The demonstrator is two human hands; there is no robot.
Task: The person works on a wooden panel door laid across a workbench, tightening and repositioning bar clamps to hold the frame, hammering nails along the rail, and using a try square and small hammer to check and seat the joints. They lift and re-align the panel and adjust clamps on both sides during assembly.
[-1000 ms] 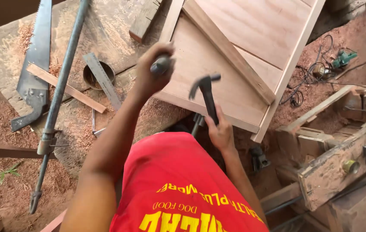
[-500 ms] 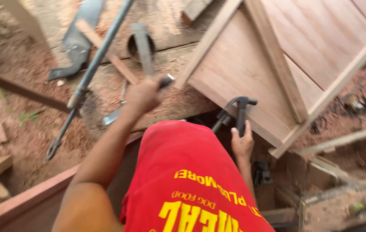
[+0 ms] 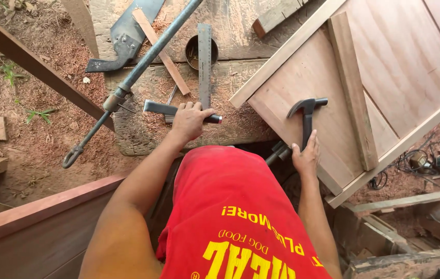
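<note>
- Left hand (image 3: 191, 120) was clenched around a chisel (image 3: 178, 110), laid flat on the sawdusty workbench (image 3: 240, 26)
- Right hand (image 3: 306, 155) gripped a claw hammer (image 3: 307, 114), head resting on the wooden panel (image 3: 385, 67), probably steadied there

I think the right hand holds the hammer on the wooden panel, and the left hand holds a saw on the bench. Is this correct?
Not quite. In the head view the left hand holds a chisel, not a saw, on the bench. The right hand does hold the hammer on the wooden panel.
</note>
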